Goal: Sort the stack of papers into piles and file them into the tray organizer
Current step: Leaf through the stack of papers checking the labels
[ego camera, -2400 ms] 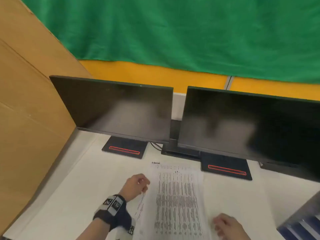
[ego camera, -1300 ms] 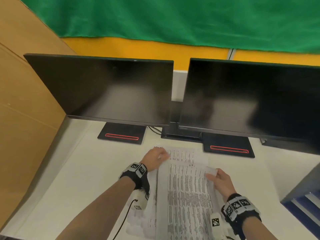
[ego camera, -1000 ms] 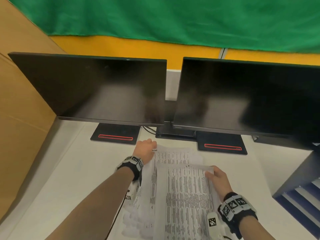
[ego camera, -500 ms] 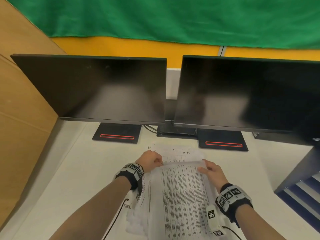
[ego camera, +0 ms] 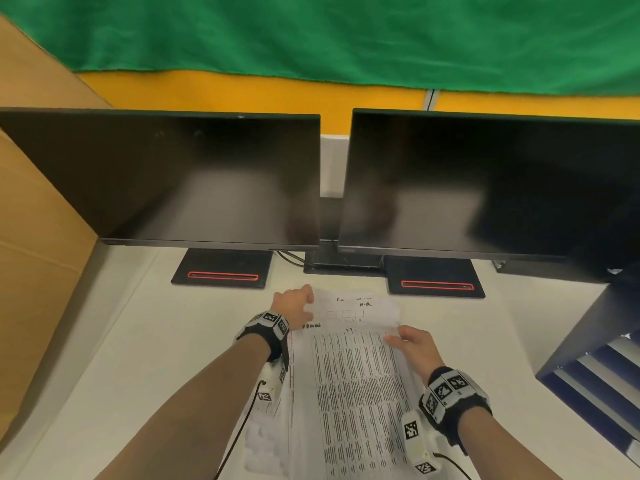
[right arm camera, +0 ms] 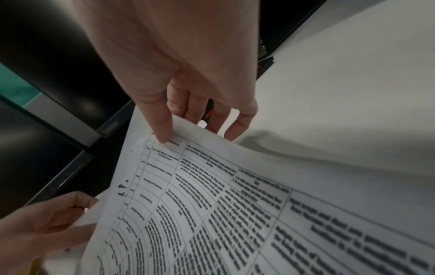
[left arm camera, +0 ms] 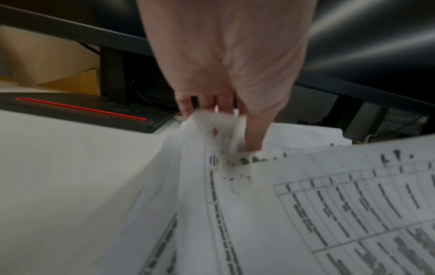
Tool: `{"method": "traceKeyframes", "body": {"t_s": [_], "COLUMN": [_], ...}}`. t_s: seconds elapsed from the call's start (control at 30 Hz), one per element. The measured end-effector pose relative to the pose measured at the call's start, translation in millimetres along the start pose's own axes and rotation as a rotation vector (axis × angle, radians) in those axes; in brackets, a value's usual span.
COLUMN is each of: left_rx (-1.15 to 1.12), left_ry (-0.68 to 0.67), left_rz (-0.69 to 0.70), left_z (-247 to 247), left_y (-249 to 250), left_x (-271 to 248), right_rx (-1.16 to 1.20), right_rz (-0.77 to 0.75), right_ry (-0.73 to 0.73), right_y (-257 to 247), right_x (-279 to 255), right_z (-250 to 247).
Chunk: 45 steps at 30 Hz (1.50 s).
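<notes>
A stack of printed papers (ego camera: 349, 403) lies on the white desk in front of me, fanned at its left edge. My right hand (ego camera: 412, 344) pinches the top sheet (right arm camera: 235, 204) at its far right corner, thumb above and fingers beneath, and lifts it off the stack. My left hand (ego camera: 294, 306) grips the far left corner of the papers underneath (left arm camera: 212, 130), thumb pressed on top. A sheet with handwriting (ego camera: 360, 306) shows beyond the lifted one. The tray organizer (ego camera: 599, 372), dark blue with slots, stands at the right edge.
Two dark monitors (ego camera: 173, 181) (ego camera: 485, 188) on black bases with red stripes stand just behind the papers. A brown cardboard wall (ego camera: 34, 237) borders the desk (ego camera: 138, 341) on the left. A cable runs from my left wristband.
My right hand came up to the far right corner and took hold of the top sheet, then drew it slightly toward me. My left hand stayed on the far left corner.
</notes>
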<state>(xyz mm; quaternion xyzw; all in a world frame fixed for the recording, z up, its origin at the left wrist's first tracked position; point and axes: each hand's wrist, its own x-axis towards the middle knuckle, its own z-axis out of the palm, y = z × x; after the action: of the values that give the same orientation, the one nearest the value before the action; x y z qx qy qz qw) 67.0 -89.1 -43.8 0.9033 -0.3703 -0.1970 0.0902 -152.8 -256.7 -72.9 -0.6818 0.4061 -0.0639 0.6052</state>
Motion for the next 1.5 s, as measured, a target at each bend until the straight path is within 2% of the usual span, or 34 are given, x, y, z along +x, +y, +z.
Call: {"method": "traceKeyframes", "body": {"t_s": [0.1,0.2,0.33,0.4,0.53,0.63,0.73,0.83,0.93,1.0,1.13,1.2,1.27,1.4,1.43,1.5], "left_rx": [-0.126,-0.27,-0.328,-0.322,-0.179,0.026,0.237,0.347,0.358,0.278,-0.118,-0.164,-0.206,-0.448,-0.515,-0.652], "left_ry": [0.008,-0.035,-0.136,-0.125,0.105,0.143,0.249,0.351,0.334,0.329,0.422,0.536,0.707,1.032,1.058,1.011], "left_rz": [0.025,0.116,0.219,0.21,0.111,0.083,0.139,0.198,0.232,0.243,0.166,0.145,0.167,0.179,0.188,0.183], "left_z": [-3,-1,3,4,0,-6,-12,-15,-17,-22,-53,-78,-109,-181,-196,-214], "left_y": [-1,-4,-3,-1,1,-1,-2,-6,-12,-12,0,1,-3,-18,-25,-43], "left_x": [-1,-8,-20,-21,-7,2,2,-2,-7,-14,-37,-48,-60,-80,-84,-85], "right_rx": [0.012,0.032,0.068,0.072,0.069,0.047,-0.012,-0.084,-0.025,0.006,0.043,0.05,0.046,0.047,0.058,0.093], "right_rz": [-0.001,-0.007,0.019,0.025,0.04,0.03,0.016,0.022,0.021,0.021,0.045,0.041,0.037,0.084,0.096,0.126], "right_ry": [0.019,0.027,-0.004,0.019,0.025,0.035,0.054,0.063,0.053,0.024,-0.055,-0.048,-0.044,-0.023,-0.016,0.002], "right_y": [6,-9,-16,-2,34,23,36,41,32,5,-15,-16,-13,-12,-11,-12], "right_x": [6,-5,-12,-4,24,15,26,35,31,7,-16,-19,-16,-16,-15,-14], "right_z": [-2,-1,3,2,-3,-4,-9,-11,-14,-11,-8,-8,-9,-9,-9,-9]}}
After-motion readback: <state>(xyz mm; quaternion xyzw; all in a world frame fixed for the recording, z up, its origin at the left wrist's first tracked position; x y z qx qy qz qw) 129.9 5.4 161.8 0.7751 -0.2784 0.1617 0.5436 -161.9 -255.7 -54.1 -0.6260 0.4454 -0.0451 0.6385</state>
